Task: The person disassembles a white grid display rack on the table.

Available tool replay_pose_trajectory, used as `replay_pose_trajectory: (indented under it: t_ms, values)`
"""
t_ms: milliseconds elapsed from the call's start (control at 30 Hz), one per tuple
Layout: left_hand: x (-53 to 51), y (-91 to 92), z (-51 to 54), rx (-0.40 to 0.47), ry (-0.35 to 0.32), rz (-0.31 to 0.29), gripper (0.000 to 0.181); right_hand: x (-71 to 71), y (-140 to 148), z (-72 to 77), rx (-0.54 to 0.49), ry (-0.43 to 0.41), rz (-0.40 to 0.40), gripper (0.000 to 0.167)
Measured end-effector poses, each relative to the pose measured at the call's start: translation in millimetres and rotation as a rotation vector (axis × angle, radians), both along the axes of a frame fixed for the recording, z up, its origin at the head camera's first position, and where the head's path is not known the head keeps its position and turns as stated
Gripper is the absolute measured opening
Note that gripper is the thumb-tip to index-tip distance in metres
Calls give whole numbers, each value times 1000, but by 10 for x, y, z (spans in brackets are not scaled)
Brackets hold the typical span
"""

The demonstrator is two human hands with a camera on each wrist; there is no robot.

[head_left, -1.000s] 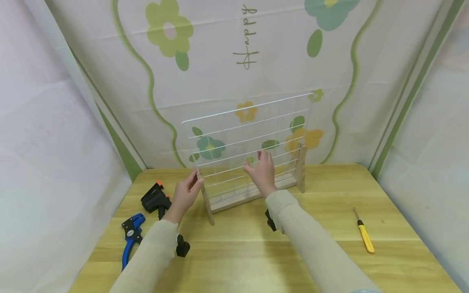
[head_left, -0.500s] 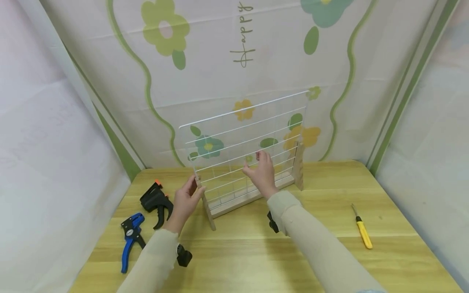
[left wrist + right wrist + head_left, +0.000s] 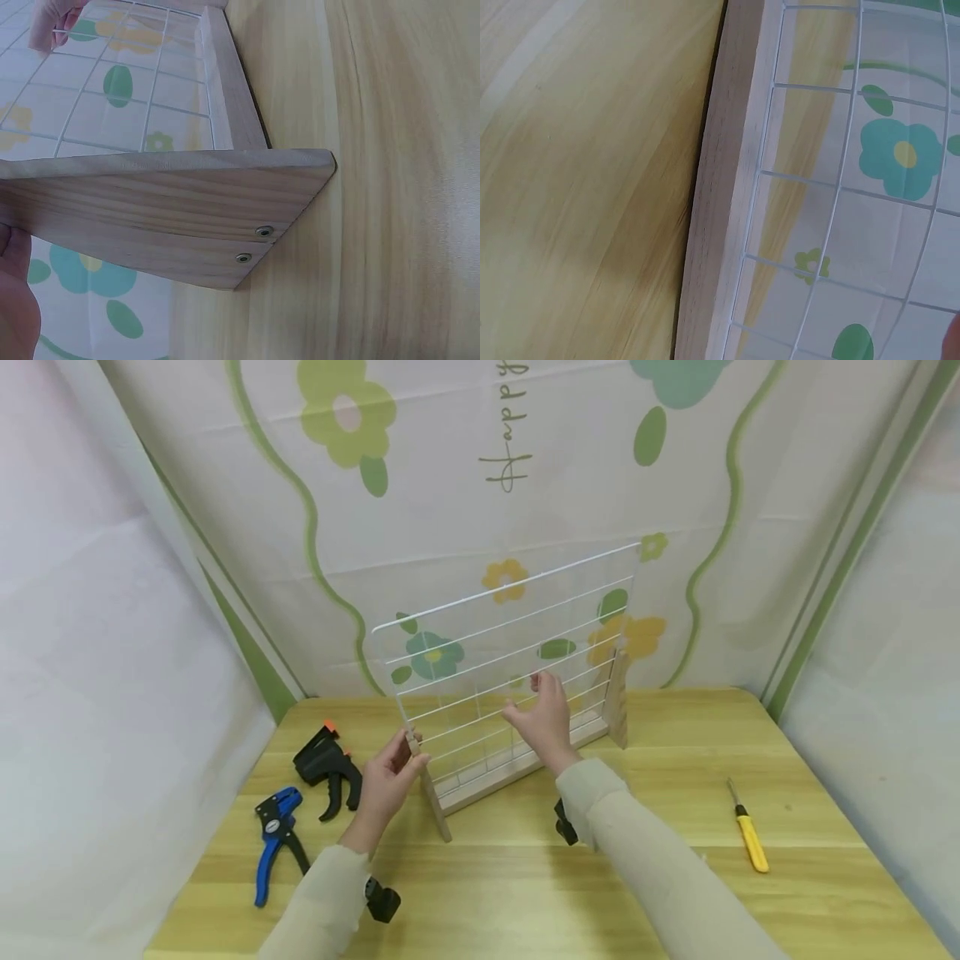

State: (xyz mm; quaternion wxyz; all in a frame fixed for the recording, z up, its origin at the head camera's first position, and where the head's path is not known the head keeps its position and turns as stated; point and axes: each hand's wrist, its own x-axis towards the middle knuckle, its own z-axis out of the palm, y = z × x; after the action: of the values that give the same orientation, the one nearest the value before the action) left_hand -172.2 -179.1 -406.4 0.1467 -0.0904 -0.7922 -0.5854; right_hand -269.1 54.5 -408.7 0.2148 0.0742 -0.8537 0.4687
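A white wire grid panel (image 3: 465, 643) stands upright in a wooden stand (image 3: 495, 781), set at a slant on the table. My left hand (image 3: 388, 777) grips the upper part of the stand's left side piece (image 3: 172, 202), thumb in front. Two metal screw heads show low on that piece in the left wrist view. In the middle of the grid my right hand (image 3: 546, 718) holds the wires with curled fingers and thumb. Its exact contact is hard to see. Only a fingertip (image 3: 951, 345) shows at the edge of the right wrist view.
On the left of the wooden table (image 3: 525, 902) lie a black clamp (image 3: 326, 768) with orange tips and blue-and-black wire strippers (image 3: 276, 835). A yellow-handled screwdriver (image 3: 750, 839) lies on the right. A flower-printed curtain (image 3: 450, 485) hangs close behind the grid.
The stand's left end has swung toward me with my left hand on it, so the grid slants more. My right hand has stayed at the middle of the grid.
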Motion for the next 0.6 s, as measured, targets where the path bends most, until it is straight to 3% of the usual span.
replay_pose_trajectory:
  t_ms: [133,400,600]
  values:
    - [37,24,-24,-11,22,16,49,33,23,5,-14,19,17,39]
    - [109,19,-97,14,71,-22,46,125,1,-20,-70,-9,13,37]
    - [126,-10,-72,-7,88,-21,46,135,-43,14,-114,-26,28,45]
